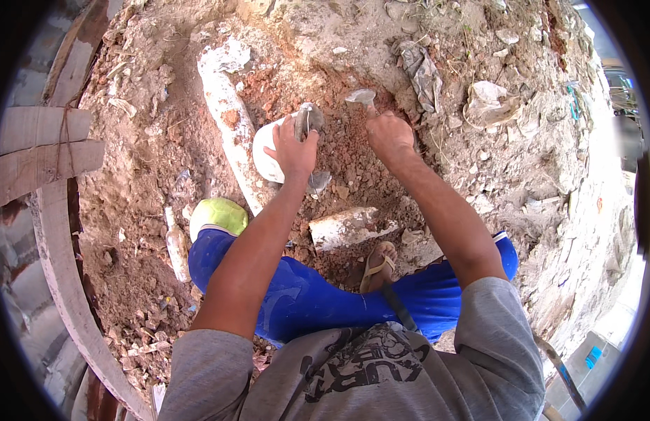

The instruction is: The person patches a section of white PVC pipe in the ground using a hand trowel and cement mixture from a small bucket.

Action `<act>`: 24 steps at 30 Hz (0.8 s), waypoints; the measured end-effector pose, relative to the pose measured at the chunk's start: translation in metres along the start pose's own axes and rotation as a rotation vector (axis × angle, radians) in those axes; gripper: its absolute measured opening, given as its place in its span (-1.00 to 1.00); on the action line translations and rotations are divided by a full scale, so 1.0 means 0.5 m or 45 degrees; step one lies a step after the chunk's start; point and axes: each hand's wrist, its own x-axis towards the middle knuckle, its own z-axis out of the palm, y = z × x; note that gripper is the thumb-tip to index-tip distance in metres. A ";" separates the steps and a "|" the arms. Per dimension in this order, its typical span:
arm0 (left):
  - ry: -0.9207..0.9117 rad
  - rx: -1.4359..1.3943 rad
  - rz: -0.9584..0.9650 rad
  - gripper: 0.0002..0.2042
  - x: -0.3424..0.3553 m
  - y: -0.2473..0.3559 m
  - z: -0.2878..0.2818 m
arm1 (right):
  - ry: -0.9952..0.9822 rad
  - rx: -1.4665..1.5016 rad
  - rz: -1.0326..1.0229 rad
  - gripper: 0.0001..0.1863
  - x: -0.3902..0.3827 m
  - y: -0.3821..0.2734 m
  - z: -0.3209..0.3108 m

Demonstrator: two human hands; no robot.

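Note:
My left hand [294, 146] grips the top of a white rounded container [267, 154] at a grey metal-looking piece [309, 116]; exactly what that piece is, I cannot make out. Another small grey piece [319, 183] shows just below the container. To their right, my right hand [389, 137] is closed on a small hand tool with a pale metal head [359, 95], held at a dug hollow of reddish soil [353, 154]. A long dirty white pipe-like piece [230, 119] lies left of the container, and a shorter crusted piece [339, 231] lies below the hollow.
Weathered wooden boards [44, 133] and corrugated sheets [16, 281] border the left. A crumpled dark bag [420, 74] and pale scrap [490, 98] lie on the rubble. A bottle-like object [178, 249] lies near my yellow-green object [220, 214] by the knee. A long handle [560, 372] is at lower right.

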 end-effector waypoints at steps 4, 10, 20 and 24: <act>-0.031 -0.054 -0.003 -0.33 -0.001 0.008 -0.017 | -0.201 0.268 0.042 -0.47 -0.047 0.017 0.000; -0.034 -0.040 0.037 -0.32 -0.001 -0.030 -0.022 | -0.119 0.408 0.090 -0.64 -0.195 0.016 -0.064; -0.028 -0.015 -0.045 -0.30 0.004 -0.027 -0.024 | 0.123 0.844 0.243 -0.63 -0.107 0.050 0.085; -0.022 -0.034 -0.013 -0.28 0.003 -0.026 -0.026 | -0.133 0.775 0.314 -0.58 -0.250 0.054 -0.010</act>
